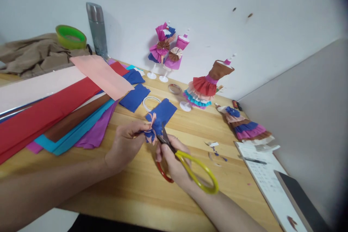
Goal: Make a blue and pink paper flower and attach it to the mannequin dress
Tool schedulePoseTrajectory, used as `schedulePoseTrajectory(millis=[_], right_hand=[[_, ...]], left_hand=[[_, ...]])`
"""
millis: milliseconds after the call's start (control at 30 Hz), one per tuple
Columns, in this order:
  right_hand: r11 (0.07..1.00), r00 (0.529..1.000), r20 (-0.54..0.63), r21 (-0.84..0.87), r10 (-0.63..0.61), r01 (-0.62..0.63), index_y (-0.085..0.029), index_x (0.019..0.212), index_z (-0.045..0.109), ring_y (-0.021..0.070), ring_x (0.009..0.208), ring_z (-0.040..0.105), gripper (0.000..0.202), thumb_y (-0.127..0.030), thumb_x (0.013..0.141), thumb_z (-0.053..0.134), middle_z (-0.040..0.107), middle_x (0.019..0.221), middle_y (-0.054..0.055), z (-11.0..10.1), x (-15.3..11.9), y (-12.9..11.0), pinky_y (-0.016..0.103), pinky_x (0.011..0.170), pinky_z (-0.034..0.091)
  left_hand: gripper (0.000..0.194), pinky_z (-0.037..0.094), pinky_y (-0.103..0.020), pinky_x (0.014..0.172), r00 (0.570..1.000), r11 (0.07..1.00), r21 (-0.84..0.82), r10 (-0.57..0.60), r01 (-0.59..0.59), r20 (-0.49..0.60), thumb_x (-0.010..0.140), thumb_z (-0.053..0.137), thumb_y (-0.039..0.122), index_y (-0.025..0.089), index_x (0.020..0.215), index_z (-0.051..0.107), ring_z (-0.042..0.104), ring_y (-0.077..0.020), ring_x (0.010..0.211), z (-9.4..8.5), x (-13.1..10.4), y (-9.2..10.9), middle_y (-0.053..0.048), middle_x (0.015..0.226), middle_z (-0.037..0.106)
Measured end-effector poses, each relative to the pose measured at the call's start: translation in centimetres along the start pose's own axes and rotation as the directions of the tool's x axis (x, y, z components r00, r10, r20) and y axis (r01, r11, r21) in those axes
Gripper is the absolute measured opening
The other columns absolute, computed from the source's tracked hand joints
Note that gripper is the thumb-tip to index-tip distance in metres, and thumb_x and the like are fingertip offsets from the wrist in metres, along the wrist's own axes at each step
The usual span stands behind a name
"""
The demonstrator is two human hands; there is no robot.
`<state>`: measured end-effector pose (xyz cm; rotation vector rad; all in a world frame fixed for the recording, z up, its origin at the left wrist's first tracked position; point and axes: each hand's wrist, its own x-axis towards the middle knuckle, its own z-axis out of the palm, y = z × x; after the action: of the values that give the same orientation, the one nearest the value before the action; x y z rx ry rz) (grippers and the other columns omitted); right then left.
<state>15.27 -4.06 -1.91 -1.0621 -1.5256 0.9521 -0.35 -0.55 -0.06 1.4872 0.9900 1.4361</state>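
Observation:
My left hand [127,143] pinches a small blue and peach paper flower [151,134] above the middle of the table. My right hand [174,156] is wrapped round scissors [197,172] with one yellow and one red handle. The scissor blades are parted and lie right beside the flower's right side; whether they touch it I cannot tell. Just behind the flower lies a blue paper piece [165,111], partly over a white ring [148,102]. Another blue piece [135,97] rests to its left.
Folded coloured paper, red [54,116] on top, covers the left side. At the back stand a bottle [97,30], green tape [71,37] and small dress forms [212,79]. A notebook [261,174] and a dark tablet [301,199] lie at the right.

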Motion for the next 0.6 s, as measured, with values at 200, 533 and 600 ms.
schedulePoseTrajectory(millis=[200,533,600], right_hand=[[0.834,0.966,0.131,0.488,0.222,-0.257,-0.019,0.069,0.052,0.0102,0.037,0.047,0.033,-0.045,0.089,0.053,0.048,0.045,-0.005,0.5,0.8,-0.5,0.023,0.041,0.041],[0.956,0.991,0.085,-0.267,-0.103,0.122,-0.027,0.097,0.068,0.0165,0.061,0.058,0.020,-0.036,0.086,0.055,0.063,0.069,0.002,-1.4,0.7,1.6,0.029,0.060,0.050],[0.979,0.997,0.059,-0.197,-0.049,0.060,-0.026,0.094,0.069,0.0152,0.057,0.056,0.018,-0.036,0.086,0.056,0.061,0.066,0.001,-1.3,0.7,1.6,0.028,0.057,0.049]], left_hand=[[0.019,0.054,-0.023,0.064,1.000,0.998,0.049,0.027,-0.027,-0.001,0.072,0.057,0.007,0.018,0.061,0.068,0.067,-0.0146,0.063,-0.2,0.0,0.0,-0.001,0.066,0.073],[0.017,0.056,-0.025,0.062,0.990,0.989,-0.071,-0.134,0.130,-0.049,0.066,0.055,0.011,0.020,0.062,0.069,0.067,-0.0147,0.058,0.3,0.3,-0.2,0.000,0.062,0.072],[0.015,0.056,-0.025,0.062,0.987,0.986,-0.068,-0.153,0.150,-0.057,0.065,0.057,0.012,0.019,0.063,0.070,0.068,-0.0151,0.060,0.3,0.3,-0.3,0.000,0.065,0.073]])
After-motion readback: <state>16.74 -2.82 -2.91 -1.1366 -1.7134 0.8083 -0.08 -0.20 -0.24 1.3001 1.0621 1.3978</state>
